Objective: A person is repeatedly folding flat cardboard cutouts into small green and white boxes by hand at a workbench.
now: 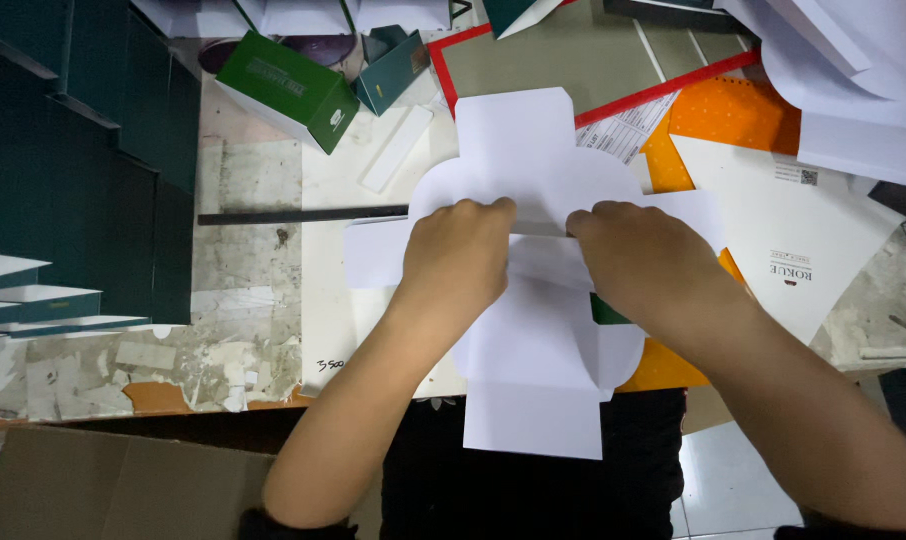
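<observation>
A white die-cut cardboard blank [518, 150] with rounded side flaps lies flat on the worktable, reaching from the table's middle over its near edge. My left hand [455, 255] presses down on the blank's centre with curled fingers on a fold line. Beside it, my right hand [638, 260] presses the same fold, fingertips almost meeting the left ones. A small dark green piece [605, 312] shows under my right wrist. Both hands bear on the card; neither lifts it.
Stacked dark green folded boxes [73, 170] fill the left. A green carton [291, 88] lies at the back left, a white strip [397, 148] beside it. A black ruler-like bar [293, 215] lies left of the blank. Orange sheets [733, 112] and white card [793, 240] are at right.
</observation>
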